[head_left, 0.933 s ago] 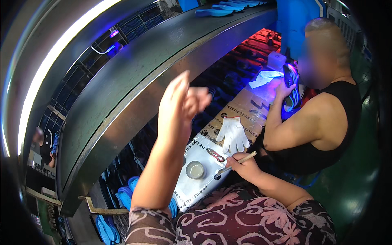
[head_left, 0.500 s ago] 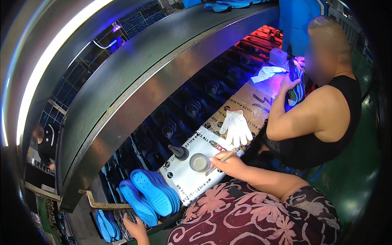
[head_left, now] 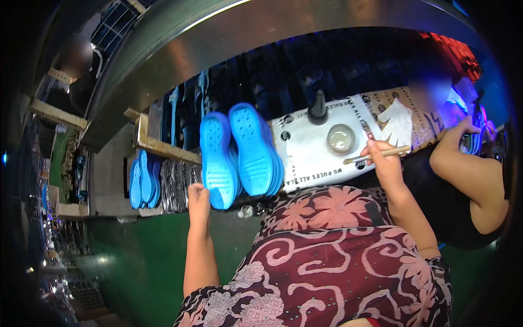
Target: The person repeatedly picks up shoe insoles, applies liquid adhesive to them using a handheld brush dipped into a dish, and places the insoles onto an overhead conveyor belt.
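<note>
Right fingers gripping brush, left fingers curled by soles, hold unclear, bottle, cup

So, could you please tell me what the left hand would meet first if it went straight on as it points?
Probably the left stack of blue soles, at whose edge the left hand appears in this view, with the pale rail beyond. Depth is unclear; hand and soles may already touch.

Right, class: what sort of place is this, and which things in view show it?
Probably a footwear factory workstation: stacked bright blue, foot-shaped soles are near a round, greyish cup of pale liquid, and the right hand holds a slim wooden-handled brush.
</note>
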Demonstrator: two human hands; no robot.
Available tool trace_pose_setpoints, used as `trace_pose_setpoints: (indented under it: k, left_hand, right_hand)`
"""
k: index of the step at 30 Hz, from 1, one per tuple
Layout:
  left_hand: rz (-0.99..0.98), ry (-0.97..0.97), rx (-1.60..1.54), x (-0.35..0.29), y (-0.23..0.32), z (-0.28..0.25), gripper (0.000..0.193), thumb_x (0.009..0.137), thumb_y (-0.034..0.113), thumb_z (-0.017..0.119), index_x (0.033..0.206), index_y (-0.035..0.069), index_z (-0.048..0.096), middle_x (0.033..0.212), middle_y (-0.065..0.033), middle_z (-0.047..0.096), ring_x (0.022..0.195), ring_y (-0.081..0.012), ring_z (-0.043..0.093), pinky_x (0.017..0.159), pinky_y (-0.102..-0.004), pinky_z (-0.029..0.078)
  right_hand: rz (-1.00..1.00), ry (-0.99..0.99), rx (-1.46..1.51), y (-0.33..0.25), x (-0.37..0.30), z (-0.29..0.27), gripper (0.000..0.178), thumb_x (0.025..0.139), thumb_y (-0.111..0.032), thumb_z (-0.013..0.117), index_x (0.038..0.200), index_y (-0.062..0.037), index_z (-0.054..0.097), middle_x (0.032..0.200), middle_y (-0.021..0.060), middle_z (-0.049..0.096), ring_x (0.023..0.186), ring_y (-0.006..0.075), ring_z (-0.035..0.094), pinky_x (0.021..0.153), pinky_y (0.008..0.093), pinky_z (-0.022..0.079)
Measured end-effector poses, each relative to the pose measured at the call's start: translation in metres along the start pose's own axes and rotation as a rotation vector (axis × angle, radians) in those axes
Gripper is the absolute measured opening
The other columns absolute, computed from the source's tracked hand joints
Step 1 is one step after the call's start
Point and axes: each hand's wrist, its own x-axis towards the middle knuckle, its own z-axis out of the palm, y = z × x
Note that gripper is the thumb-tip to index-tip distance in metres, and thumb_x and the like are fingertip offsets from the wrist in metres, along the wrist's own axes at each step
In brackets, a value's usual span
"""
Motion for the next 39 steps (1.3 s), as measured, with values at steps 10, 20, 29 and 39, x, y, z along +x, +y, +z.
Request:
trace_pose_setpoints:
  k: [10,20,29,39]
  left_hand:
    - [-0.061,-0.245,-0.951,-0.063,0.083,0.061,0.046,0.083,0.035,0.060,0.117,0.006,0.047,0.100,-0.0083,0.060,0.081,-0.0212,0.062,0.061,-0.0322,0.053]
    - [0.311,-0.383,-0.562,-0.084,0.150,0.119,0.035,0.085,0.000,0.054,0.116,-0.007,0.039,0.097,-0.0165,0.059,0.071,-0.0187,0.062,0.065,-0.0318,0.057]
    - [0.409,-0.382,-0.447,-0.087,0.158,0.128,0.035,0.080,-0.002,0.055,0.113,-0.006,0.042,0.095,-0.0153,0.060,0.073,-0.0175,0.062,0.063,-0.0272,0.053]
    - [0.468,-0.346,-0.425,-0.083,0.149,0.130,0.033,0.074,-0.002,0.059,0.106,-0.005,0.050,0.094,-0.0107,0.061,0.085,-0.0170,0.058,0.081,-0.0299,0.046]
  right_hand:
    - [-0.044,-0.099,-0.004,-0.016,0.008,0.012,0.030,0.093,-0.025,0.056,0.077,-0.0015,0.065,0.068,0.0022,0.059,0.061,0.0073,0.050,0.058,0.0208,0.041]
    - [-0.547,-0.258,-0.107,-0.081,0.006,0.043,0.030,0.089,-0.022,0.058,0.066,-0.0031,0.064,0.064,0.0058,0.061,0.063,0.0168,0.055,0.065,0.0302,0.044]
    - [-0.754,-0.242,-0.294,-0.062,0.009,0.062,0.029,0.085,-0.018,0.059,0.059,-0.0052,0.061,0.057,0.0053,0.057,0.055,0.0218,0.051,0.065,0.0331,0.039]
    - [-0.780,-0.248,-0.329,-0.064,0.012,0.059,0.025,0.083,-0.016,0.061,0.059,-0.0050,0.059,0.056,0.0061,0.056,0.055,0.0230,0.051,0.064,0.0338,0.039]
